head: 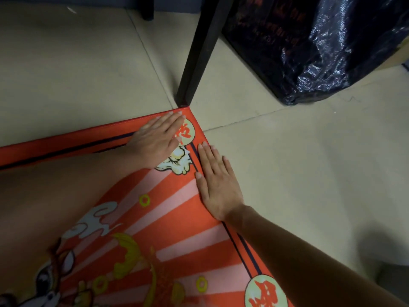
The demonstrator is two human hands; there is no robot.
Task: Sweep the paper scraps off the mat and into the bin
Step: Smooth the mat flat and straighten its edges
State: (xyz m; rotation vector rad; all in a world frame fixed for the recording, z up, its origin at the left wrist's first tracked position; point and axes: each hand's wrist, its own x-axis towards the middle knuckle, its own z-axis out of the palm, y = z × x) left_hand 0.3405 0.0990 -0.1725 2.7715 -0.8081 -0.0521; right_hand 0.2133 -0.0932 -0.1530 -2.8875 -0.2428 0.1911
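pressing flat: left hand (155, 140) and right hand (215, 182), fingers straight, on mat (177, 229) corner.

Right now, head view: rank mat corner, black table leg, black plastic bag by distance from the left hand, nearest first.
From the left hand, flat on the mat:
1. Mat corner, right at its fingertips.
2. Black table leg, standing just beyond that corner.
3. Black plastic bag, far right, past the leg.

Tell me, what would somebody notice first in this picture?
The bright red mat with cartoon pictures fills the lower left. Two flat hands lie at its far corner: the left hand on the mat, the right hand along its right edge. A shiny black bag sits top right.
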